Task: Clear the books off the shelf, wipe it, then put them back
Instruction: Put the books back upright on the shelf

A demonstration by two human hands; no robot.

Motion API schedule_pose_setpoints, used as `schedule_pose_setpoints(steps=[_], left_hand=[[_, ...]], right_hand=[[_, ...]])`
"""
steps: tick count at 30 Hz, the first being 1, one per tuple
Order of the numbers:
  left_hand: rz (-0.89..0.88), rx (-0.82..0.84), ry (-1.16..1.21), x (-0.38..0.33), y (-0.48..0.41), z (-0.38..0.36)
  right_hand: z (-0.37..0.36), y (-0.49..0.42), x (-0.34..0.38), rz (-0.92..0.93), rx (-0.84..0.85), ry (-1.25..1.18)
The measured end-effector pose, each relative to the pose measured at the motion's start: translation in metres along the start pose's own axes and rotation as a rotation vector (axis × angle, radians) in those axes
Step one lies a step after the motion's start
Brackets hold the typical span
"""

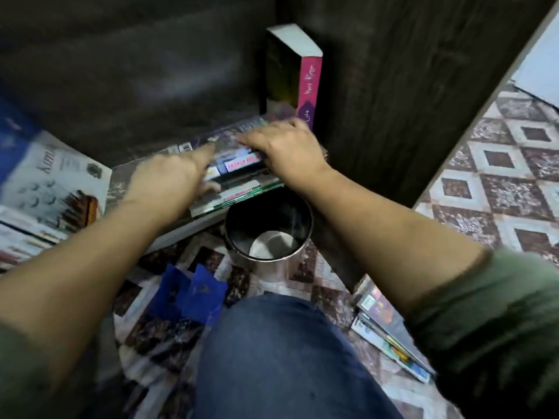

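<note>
A flat stack of books (242, 164) lies on the low shelf board (127, 176) inside a dark wooden cabinet. My left hand (169, 179) grips the stack's left end, fingers on top and thumb against its front edge. My right hand (284, 149) rests palm down on the stack's right end; its thumb is hidden. Just behind my right hand, a thick book with a pink spine (308, 83) stands upright against the cabinet's right wall. Both hands are motion-blurred.
A steel bin (269, 231) stands on the patterned floor right below the shelf's front edge. A blue cloth (193, 294) lies on the floor by my knee. More books are piled at the left (51, 182) and on the floor at the right (384, 325).
</note>
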State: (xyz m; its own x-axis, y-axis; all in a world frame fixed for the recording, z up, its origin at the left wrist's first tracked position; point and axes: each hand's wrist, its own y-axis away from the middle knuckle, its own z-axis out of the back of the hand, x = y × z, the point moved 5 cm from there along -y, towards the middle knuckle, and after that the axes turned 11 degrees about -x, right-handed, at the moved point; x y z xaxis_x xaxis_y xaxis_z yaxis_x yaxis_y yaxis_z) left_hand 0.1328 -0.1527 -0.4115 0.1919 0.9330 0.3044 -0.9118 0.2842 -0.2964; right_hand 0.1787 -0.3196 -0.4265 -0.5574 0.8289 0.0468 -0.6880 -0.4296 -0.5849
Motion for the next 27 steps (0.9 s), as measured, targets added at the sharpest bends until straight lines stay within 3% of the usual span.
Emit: schedule_pose_setpoints(steps=[2,3,7,9,12,14,15,18,22,27], left_hand=[[-0.046,0.121,0.056,-0.007,0.007,-0.031],[-0.039,0.113,0.096,-0.009,0.009,-0.039],[0.020,0.010,0.192,-0.007,0.011,-0.046],[0.037,0.040,0.192,-0.009,0.009,-0.043],[0.075,0.162,0.068,-0.024,0.002,-0.031],[0.052,0.117,-0.021,-0.046,-0.001,-0.013],[0.025,0.065,-0.008,-0.063,-0.002,0.001],[-0.215,0.030,0.161,-0.132,-0.001,0.029],[-0.703,0.072,0.264,-0.223,0.005,0.035],[-1.227,-0.278,0.130,-0.305,0.025,0.031]], right_hand=[[-0.031,0.014,-0.011,-0.016,0.295,-0.026],[-0.038,0.018,-0.015,-0.017,0.349,-0.028],[-0.041,0.020,-0.017,-0.024,0.324,-0.058],[-0.039,0.026,-0.016,-0.048,0.254,-0.069],[-0.024,0.064,-0.014,-0.082,-0.049,-0.128],[-0.018,0.114,-0.017,-0.100,-0.203,-0.180],[-0.019,0.144,-0.019,-0.113,-0.193,-0.198],[-0.028,0.247,-0.034,-0.223,-0.010,-0.250],[-0.048,0.378,-0.071,-0.571,0.430,-0.232],[-0.061,0.471,-0.099,-0.780,0.826,-0.067]])
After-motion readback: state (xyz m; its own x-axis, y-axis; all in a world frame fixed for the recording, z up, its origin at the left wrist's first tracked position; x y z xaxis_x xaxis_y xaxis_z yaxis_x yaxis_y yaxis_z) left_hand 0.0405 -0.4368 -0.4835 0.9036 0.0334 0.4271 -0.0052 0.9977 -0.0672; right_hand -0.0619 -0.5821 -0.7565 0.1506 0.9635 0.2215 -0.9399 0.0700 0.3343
